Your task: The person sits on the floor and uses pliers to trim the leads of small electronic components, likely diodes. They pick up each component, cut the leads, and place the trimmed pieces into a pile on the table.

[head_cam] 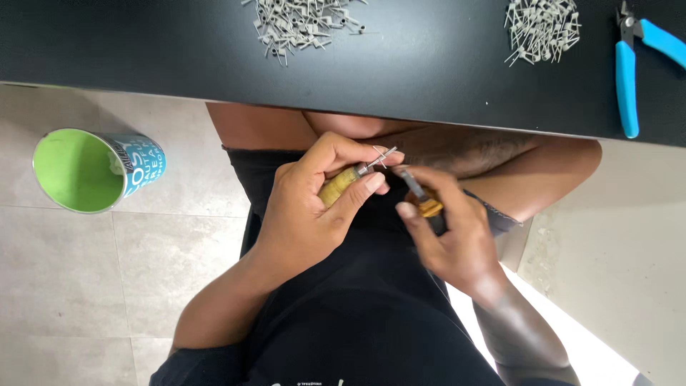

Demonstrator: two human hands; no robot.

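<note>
Nearest the camera, over the lap in black clothing, the left hand [314, 200] is closed around a yellow-handled tool [341, 184], thumb and forefinger pinched near its metal tip, where a small bent wire piece [382, 156] sits. At three o'clock from it, the right hand [450, 229] is closed on a second tool with an amber handle [427, 206], whose thin metal shaft [409, 179] points toward eleven o'clock at the wire piece. I judge that the work goes best with both hands braced close together, the left holding the piece steady and the right pressing lightly so the thin wire does not spring off. Farther out, at nine o'clock, a green-lined cup [86, 171] stands on the tiled floor [107, 286]. Farthest, on the black table [179, 43], two heaps of grey wire pieces lie at twelve o'clock [300, 25] and one o'clock [543, 27], with blue-handled pliers [632, 64] at two o'clock.
</note>
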